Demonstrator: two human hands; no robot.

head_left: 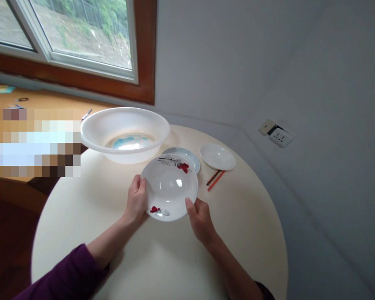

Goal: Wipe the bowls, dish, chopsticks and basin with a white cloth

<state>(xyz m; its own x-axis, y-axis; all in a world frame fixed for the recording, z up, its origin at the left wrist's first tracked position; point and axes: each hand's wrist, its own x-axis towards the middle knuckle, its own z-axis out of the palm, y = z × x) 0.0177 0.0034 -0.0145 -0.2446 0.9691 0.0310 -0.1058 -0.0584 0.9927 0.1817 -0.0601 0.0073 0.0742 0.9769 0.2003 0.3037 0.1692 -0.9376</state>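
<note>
Left hand [137, 199] and right hand [201, 218] hold the floral dish [169, 191] above the round table [162, 266]. Basin [131, 156]: near the surface's far-left edge. White bowl [218, 156]: near the far-right edge.

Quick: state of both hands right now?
Left hand: closed, gripping the left rim of the round, glossy white, ceramic-looking dish with red flowers.
Right hand: closed, gripping that dish's lower right rim.

No text, label, brand or number can be read. The glossy white round plate [167, 187] bears red flowers and black scrollwork (a pattern rather than lettering, as far as it shows). Any print in the blue patch [133, 140] at the bottom of the translucent white plastic basin [121, 121] is too blurred to read; the white rectangular wall socket [281, 136] shows only dark slots.
</note>
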